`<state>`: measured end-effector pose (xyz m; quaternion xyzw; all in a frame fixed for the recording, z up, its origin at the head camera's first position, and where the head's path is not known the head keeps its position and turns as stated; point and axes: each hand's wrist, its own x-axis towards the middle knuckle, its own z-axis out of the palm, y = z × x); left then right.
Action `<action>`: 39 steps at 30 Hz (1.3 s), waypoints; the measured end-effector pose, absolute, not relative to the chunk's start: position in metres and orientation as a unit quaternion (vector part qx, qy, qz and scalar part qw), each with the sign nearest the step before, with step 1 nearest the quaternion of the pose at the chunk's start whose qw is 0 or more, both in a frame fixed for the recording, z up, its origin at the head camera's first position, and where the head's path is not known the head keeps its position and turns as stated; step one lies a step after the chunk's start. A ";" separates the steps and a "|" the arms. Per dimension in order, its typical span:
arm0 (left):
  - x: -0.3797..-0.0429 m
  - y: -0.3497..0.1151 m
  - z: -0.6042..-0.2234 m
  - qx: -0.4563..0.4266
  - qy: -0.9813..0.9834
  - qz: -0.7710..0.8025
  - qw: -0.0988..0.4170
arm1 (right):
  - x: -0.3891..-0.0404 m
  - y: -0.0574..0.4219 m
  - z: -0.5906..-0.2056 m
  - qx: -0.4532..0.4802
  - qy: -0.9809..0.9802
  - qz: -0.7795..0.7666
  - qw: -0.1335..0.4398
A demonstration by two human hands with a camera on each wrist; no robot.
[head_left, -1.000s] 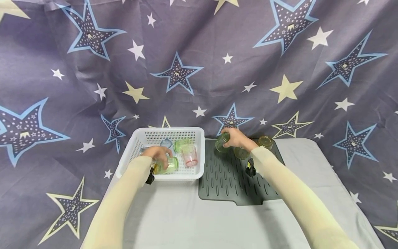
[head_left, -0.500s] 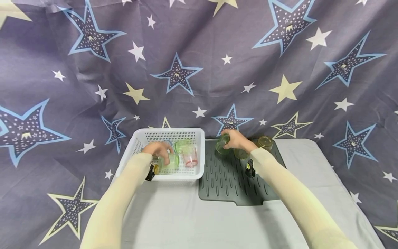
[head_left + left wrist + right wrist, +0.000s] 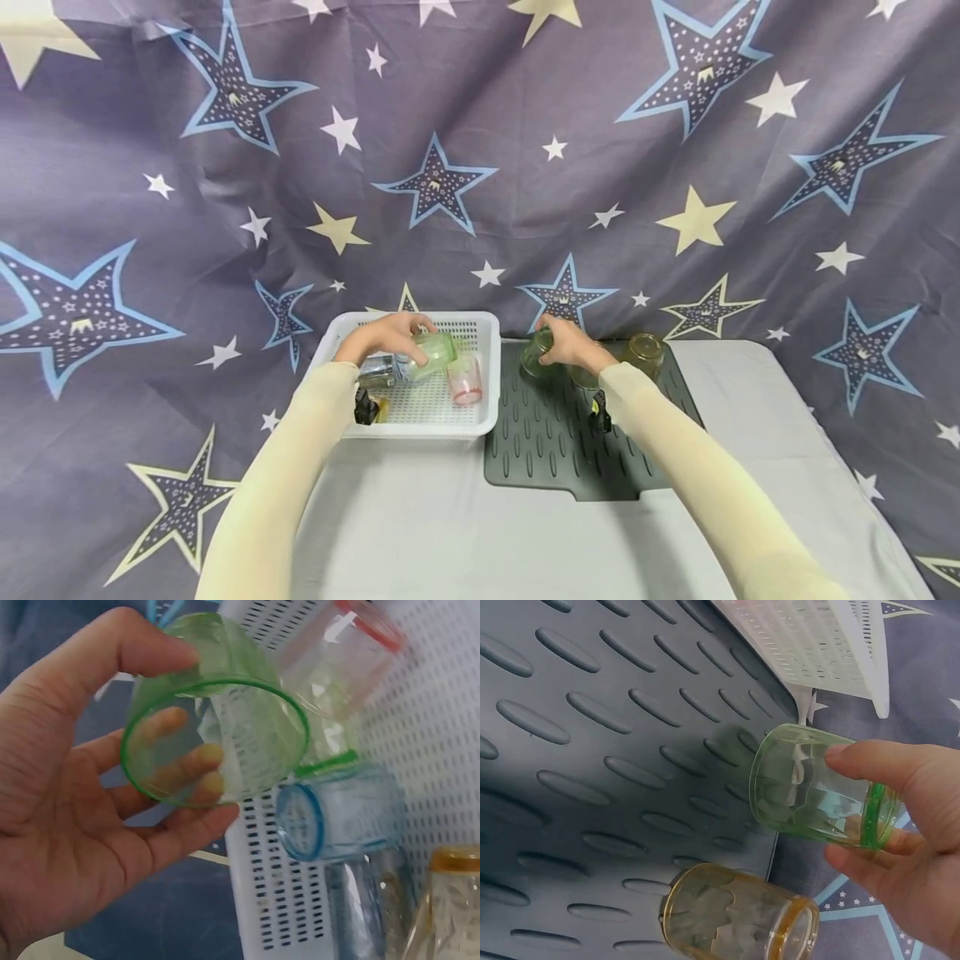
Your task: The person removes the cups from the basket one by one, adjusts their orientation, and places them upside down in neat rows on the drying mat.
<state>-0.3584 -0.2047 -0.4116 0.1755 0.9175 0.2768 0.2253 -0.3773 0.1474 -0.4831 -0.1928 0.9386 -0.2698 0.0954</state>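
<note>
My left hand [image 3: 392,335] grips a green-tinted drinking glass [image 3: 251,746] above the back of the white basket [image 3: 442,431]; the thumb is on one side, fingers on the other. In the left wrist view, that glass's open mouth faces the camera. At the back left of the dark grey ridged drying mat [image 3: 525,467], my right hand [image 3: 567,342] holds another green glass [image 3: 802,784] by its base end, mouth down. Whether its rim touches the mat, I cannot tell. Beside it an amber glass [image 3: 731,911] stands upside down on the mat.
In the basket lie a pink glass [image 3: 465,382], a blue glass [image 3: 349,810], a dark bluish glass [image 3: 364,900], an amber-based glass [image 3: 457,896] and another green one [image 3: 330,746]. A second amber glass [image 3: 647,350] stands at the mat's back right. A starry curtain [image 3: 480,167] hangs behind.
My left hand has lifted the green glass from the front of the basket, up and toward its back. The right hand stays at its glass. The head view has shifted slightly.
</note>
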 end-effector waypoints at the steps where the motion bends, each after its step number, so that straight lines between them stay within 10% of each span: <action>1: -0.357 -0.204 -0.410 0.183 0.916 0.288 0.211 | -0.378 0.147 -0.484 -0.194 0.939 -0.269 0.092; 10: -0.354 -0.200 -0.397 0.216 0.858 0.446 0.136 | -0.377 0.145 -0.492 -0.202 0.941 -0.257 0.083; 39: -0.334 -0.146 -0.366 0.283 0.739 0.600 0.119 | -0.376 0.134 -0.516 -0.164 0.951 -0.250 0.083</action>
